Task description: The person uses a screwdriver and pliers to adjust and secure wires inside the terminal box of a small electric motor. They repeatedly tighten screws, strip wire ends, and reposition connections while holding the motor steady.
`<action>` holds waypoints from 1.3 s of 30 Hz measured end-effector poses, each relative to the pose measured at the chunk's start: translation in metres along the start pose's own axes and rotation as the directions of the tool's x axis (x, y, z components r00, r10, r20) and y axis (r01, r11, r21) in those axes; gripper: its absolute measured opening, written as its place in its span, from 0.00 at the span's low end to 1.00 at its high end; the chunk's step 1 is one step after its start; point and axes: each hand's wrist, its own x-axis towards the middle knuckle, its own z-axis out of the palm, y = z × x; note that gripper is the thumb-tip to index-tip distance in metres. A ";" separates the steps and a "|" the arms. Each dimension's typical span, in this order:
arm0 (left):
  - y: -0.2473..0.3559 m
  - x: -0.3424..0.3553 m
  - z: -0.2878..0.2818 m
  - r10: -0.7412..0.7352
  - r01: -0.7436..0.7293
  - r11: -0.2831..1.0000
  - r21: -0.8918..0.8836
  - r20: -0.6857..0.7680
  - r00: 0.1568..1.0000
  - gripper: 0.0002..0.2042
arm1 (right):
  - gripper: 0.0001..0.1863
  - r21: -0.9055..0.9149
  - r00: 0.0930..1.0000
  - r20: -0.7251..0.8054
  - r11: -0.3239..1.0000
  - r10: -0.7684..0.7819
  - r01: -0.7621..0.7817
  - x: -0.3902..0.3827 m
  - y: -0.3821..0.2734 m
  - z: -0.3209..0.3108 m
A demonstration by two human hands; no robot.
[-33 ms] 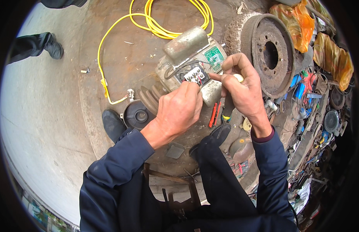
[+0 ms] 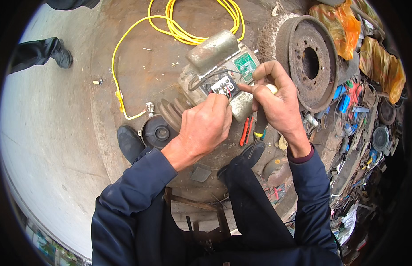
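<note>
A grey electric motor point(image 2: 212, 53) lies on the rusty round plate point(image 2: 139, 75) in front of me. Its terminal box point(image 2: 221, 84) is open, with red and black wires showing. My left hand point(image 2: 206, 126) reaches in from below, its thumb and forefinger pinched on a wire at the terminals. My right hand point(image 2: 279, 106) holds a screwdriver point(image 2: 260, 126) in its palm, shaft pointing down, while its forefinger stretches to the terminal box.
A yellow cable point(image 2: 179, 29) coils behind the motor. A rusty brake drum point(image 2: 308, 62) stands to the right, with orange bags point(image 2: 347, 31) and piled tools point(image 2: 356, 119) beyond. Red-handled pliers point(image 2: 246, 131) and a black fan cover point(image 2: 156, 132) lie near. Another person's shoe point(image 2: 59, 53) is far left.
</note>
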 end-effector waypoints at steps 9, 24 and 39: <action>-0.001 0.000 0.000 0.012 -0.012 1.000 0.001 -0.002 1.000 0.08 | 0.10 -0.084 0.994 -0.029 0.991 0.105 -0.107 0.003 0.001 0.010; -0.001 0.000 0.000 0.020 -0.020 1.000 0.004 0.007 1.000 0.08 | 0.08 0.026 0.996 0.007 0.995 0.091 -0.091 0.007 0.010 0.004; -0.001 -0.001 -0.001 0.018 -0.018 1.000 0.013 0.020 1.000 0.07 | 0.08 0.219 0.999 -0.038 0.975 0.035 -0.026 0.004 0.025 0.003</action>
